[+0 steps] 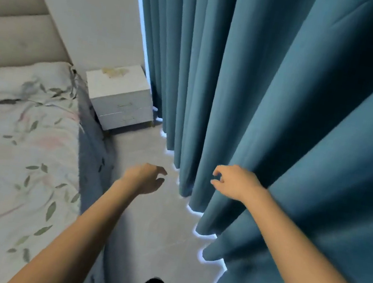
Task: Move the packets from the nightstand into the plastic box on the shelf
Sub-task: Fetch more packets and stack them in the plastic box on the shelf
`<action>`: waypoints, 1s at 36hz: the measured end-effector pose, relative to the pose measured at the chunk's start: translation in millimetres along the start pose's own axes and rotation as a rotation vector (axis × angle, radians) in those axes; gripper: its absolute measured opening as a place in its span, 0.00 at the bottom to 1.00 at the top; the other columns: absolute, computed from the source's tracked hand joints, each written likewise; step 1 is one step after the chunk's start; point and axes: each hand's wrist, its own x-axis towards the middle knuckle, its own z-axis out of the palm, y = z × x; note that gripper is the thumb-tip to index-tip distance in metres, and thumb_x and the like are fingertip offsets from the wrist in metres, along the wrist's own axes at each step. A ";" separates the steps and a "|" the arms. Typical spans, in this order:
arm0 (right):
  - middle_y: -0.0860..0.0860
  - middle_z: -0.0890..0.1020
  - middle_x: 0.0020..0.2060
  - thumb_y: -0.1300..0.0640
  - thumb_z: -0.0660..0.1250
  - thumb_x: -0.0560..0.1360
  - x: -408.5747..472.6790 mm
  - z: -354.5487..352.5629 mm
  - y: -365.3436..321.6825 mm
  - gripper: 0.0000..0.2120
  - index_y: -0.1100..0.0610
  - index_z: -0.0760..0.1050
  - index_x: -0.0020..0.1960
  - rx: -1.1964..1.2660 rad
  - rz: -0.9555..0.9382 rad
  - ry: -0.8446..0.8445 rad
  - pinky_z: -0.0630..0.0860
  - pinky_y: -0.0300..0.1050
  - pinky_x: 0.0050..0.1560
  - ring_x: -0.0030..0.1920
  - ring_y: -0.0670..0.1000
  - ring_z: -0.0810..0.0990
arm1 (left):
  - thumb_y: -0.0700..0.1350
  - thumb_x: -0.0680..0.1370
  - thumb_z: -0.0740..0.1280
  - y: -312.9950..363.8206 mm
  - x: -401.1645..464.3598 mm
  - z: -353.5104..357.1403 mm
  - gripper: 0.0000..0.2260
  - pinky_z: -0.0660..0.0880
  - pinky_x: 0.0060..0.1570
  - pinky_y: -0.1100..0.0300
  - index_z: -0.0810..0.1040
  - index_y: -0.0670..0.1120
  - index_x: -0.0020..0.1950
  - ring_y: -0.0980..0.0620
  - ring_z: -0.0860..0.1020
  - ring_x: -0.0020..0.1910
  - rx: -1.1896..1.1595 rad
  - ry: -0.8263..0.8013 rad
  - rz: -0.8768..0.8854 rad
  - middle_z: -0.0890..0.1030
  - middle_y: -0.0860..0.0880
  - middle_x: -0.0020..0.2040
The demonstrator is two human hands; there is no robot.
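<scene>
While the teal curtain [271,106] fills the whole right side, hanging in deep folds to the pale grey floor [155,222] with daylight leaking under its hem, the bed [8,149] takes the left — flowered cover, padded beige headboard [10,27] behind it. Between the two, against the white wall in the far corner, stands the white nightstand [119,98] with two drawers. On its top, toward the back, lie the packets [114,72] — a small yellowish smudge, too blurred to count. Both bare arms reach forward over the floor, well short of the nightstand. The right hand [235,183] hovers in front of a curtain fold, fingers loosely curled, grasping nothing. The left hand [146,178] hangs lower, fingers slack and empty too.
</scene>
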 end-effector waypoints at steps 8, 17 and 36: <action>0.51 0.78 0.57 0.50 0.57 0.79 137.2 -23.0 -56.7 0.14 0.51 0.73 0.61 -0.154 -0.173 0.031 0.71 0.47 0.53 0.60 0.55 0.74 | 0.52 0.81 0.56 -73.9 56.5 -51.6 0.17 0.73 0.54 0.54 0.67 0.60 0.70 0.47 0.75 0.62 -0.101 0.084 -0.176 0.78 0.51 0.63; 0.51 0.78 0.58 0.50 0.56 0.79 304.3 -82.2 -133.2 0.15 0.50 0.72 0.64 -0.148 -0.244 0.033 0.72 0.47 0.53 0.60 0.54 0.73 | 0.52 0.81 0.57 -190.2 166.1 -121.2 0.17 0.73 0.60 0.50 0.69 0.59 0.69 0.46 0.74 0.63 -0.166 0.129 -0.243 0.76 0.49 0.65; 0.52 0.77 0.58 0.51 0.56 0.79 596.8 -146.2 -247.3 0.15 0.51 0.74 0.61 -0.158 -0.305 -0.065 0.72 0.48 0.52 0.61 0.55 0.72 | 0.49 0.79 0.56 -378.7 360.2 -203.5 0.16 0.72 0.62 0.50 0.74 0.58 0.65 0.47 0.74 0.64 -0.292 0.085 -0.378 0.76 0.51 0.66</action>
